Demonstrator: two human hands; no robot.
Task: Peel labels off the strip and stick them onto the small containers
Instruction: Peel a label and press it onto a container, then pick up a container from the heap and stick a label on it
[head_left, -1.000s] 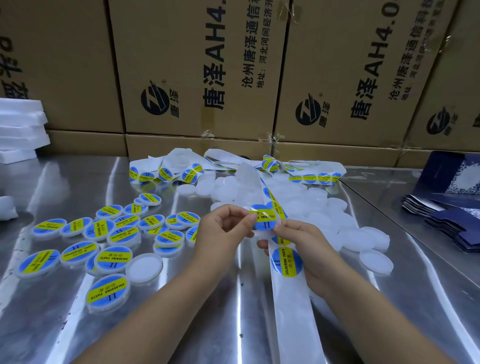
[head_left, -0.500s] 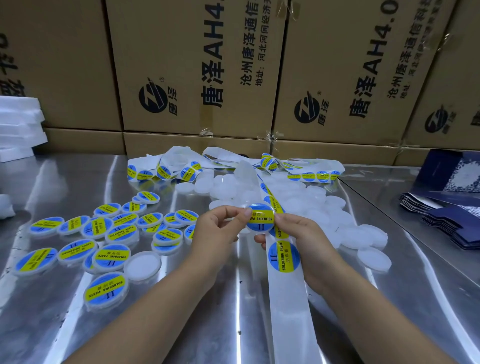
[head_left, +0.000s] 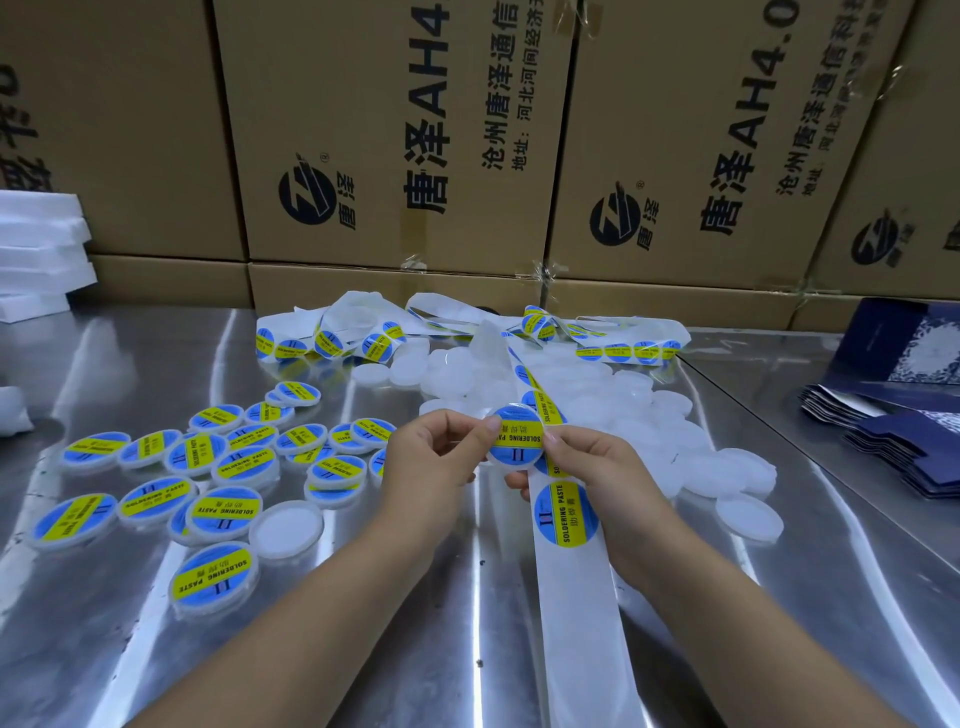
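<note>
A small round container (head_left: 516, 439) with a blue and yellow label on its face is held up between both hands. My left hand (head_left: 431, 460) pinches its left edge and my right hand (head_left: 597, 467) holds its right edge. The white label strip (head_left: 576, 582) runs under my right hand toward me, with one round label (head_left: 565, 514) on it just below the container. Several labelled containers (head_left: 223, 512) lie at the left. A heap of plain white containers (head_left: 649, 405) lies behind my hands.
The metal table (head_left: 130, 353) has a seam at the right. Used strip and label rolls (head_left: 363, 332) are piled at the back. Cardboard boxes (head_left: 395, 145) wall the rear. White foam sheets (head_left: 36, 249) sit far left, dark blue folded cartons (head_left: 904, 431) far right.
The label, held partly lifted above the container a second ago, now lies flat on the container's face. Both hands stay at its edges.
</note>
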